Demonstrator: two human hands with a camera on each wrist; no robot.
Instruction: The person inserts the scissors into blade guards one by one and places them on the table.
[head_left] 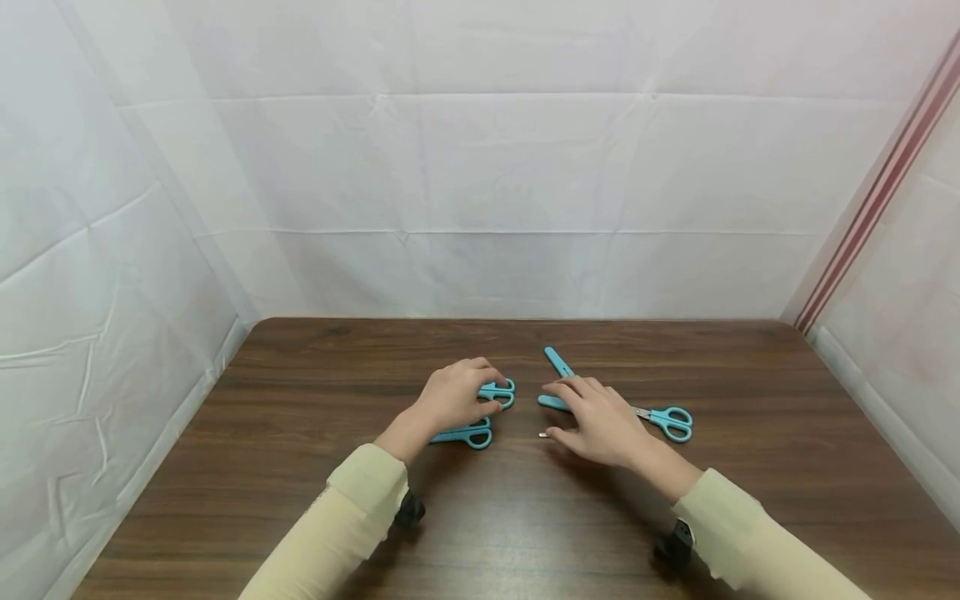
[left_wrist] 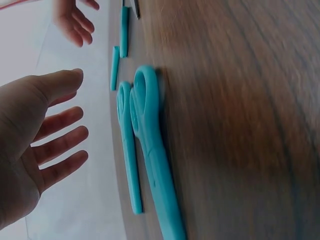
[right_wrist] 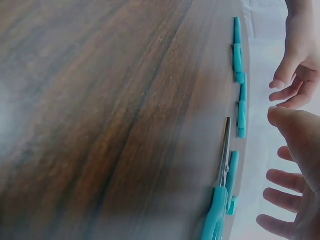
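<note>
On the brown wooden desk point(head_left: 300, 500), toward its middle, two capped blue scissors point(head_left: 467, 434) lie side by side under the left hand point(head_left: 453, 396). That hand hovers just above them, its grip spread with straight fingers point(left_wrist: 60, 145), holding nothing. Right of it lie two loose blue blade caps point(head_left: 558, 363), one partly under the right hand point(head_left: 600, 421). That hand's grip is also spread, fingers relaxed over the desk. An uncapped pair of scissors point(head_left: 670, 421) lies just beside it, toward the right edge. No writing or brand can be read on anything.
</note>
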